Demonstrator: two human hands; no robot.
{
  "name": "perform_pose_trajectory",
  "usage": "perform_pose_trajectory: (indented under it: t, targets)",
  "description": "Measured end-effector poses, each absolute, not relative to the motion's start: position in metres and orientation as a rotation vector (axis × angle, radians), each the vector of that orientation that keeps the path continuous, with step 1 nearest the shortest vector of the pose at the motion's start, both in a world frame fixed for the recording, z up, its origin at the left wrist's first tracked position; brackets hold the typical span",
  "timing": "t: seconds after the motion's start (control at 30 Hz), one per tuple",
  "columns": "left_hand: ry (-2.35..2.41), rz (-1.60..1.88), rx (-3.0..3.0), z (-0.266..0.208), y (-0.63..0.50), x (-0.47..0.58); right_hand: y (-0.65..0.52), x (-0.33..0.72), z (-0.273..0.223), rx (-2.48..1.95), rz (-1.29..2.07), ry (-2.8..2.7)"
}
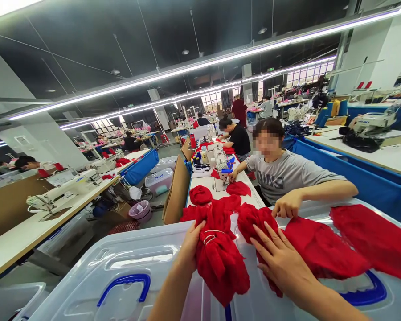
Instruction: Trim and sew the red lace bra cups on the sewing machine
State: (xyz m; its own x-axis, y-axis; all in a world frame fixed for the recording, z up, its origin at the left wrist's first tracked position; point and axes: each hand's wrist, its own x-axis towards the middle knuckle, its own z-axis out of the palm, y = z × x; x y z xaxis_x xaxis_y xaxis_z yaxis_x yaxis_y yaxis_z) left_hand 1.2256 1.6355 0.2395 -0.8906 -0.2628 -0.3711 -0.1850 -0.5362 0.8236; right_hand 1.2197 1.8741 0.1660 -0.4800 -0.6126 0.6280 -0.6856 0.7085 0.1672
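My left hand [189, 243] grips the left side of a red fabric bundle [222, 263], its thumb near the top. White string ties that bundle around its middle. My right hand [282, 263] lies with fingers stretched out on a second red bundle [252, 218] just to the right. Both bundles rest on the lids of clear plastic boxes [167, 276]. To the right, loose red fabric pieces [324, 245] lie flat on a lid. A co-worker's hand [289, 204] is close beyond my right fingers, at the edge of the red fabric.
A co-worker in a grey shirt [287, 178] sits at a sewing machine [222, 160], with more red fabric [200, 195] on its table. Blue handles [125, 281] stand out on the box lids. On the left are another sewing table [63, 214] and a purple basket [141, 211].
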Motion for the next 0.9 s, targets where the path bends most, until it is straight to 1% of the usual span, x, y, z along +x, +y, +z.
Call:
perform_pose_trajectory:
  t: [0.17,0.3,0.4,0.47,0.57,0.63,0.67,0.7,0.73,0.77,0.8,0.9]
  targets:
    - [-1.494,-2.648,0.666,0.223,1.652,1.226,1.87,1.226,0.169,0.781,0.156,-2.314]
    - [-1.45,-2.7,0.597,0.208,1.659,1.226,1.872,1.222,0.162,0.871,0.115,-2.34]
    - [-1.481,-2.716,0.561,0.199,1.66,1.227,1.872,1.219,0.159,0.78,0.203,-2.389]
    - [-1.619,-2.644,0.544,0.196,1.661,1.226,1.87,1.219,0.158,0.807,0.267,-2.455]
    - [-1.953,-2.294,0.478,0.193,1.663,1.222,1.866,1.223,0.161,0.964,0.287,-2.518]
    - [-2.097,-2.021,0.396,0.191,1.661,1.22,1.871,1.227,0.171,0.994,0.28,-2.523]
    - [-2.154,-1.888,0.352,0.189,1.658,1.219,1.877,1.228,0.18,0.991,0.348,-2.528]
    - [-2.225,-1.74,0.303,0.187,1.653,1.219,1.887,1.227,0.192,0.945,0.522,-2.518]
    - [-2.32,-1.531,0.253,0.185,1.647,1.219,1.902,1.225,0.205,0.861,0.745,-2.487]
    - [-2.398,-1.342,0.213,0.183,1.64,1.218,1.921,1.221,0.221,0.705,1.063,-2.401]
    - [-2.483,-1.186,0.166,0.18,1.633,1.217,1.944,1.217,0.239,0.434,1.375,-2.212]
    - [-2.603,-0.901,-0.141,0.171,1.614,1.215,2.029,1.202,0.289,-0.065,1.425,-2.008]
